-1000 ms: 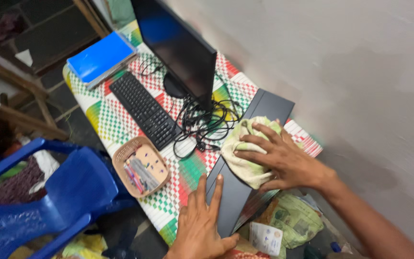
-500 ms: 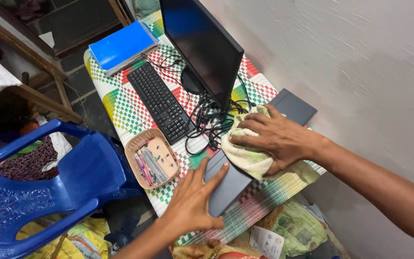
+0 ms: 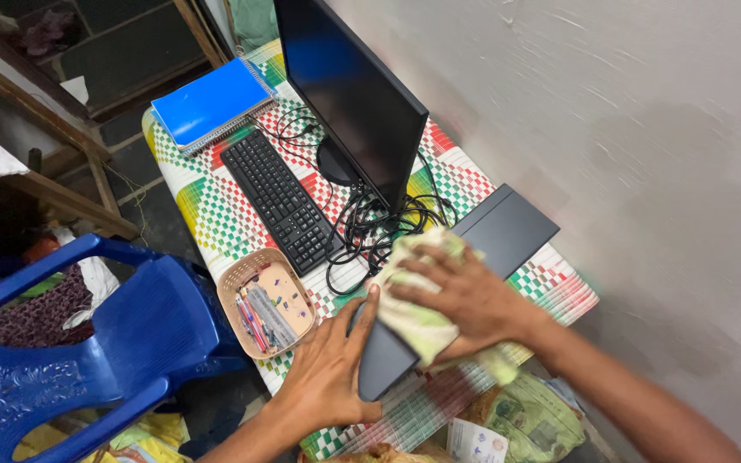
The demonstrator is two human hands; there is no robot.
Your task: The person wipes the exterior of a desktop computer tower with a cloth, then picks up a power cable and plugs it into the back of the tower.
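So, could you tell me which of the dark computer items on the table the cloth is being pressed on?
The flat dark case lying beside the wall, under the right hand and cloth; the keyboard and monitor sit untouched.

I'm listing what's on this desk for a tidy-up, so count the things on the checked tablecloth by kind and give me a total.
Monitor: 1
Keyboard: 1
Blue notebook: 1
Basket of pens: 1
Flat black computer case: 1
Cloth under the right hand: 1
Bundle of black cables: 1
Total: 7
The left hand rests on the case's near end.
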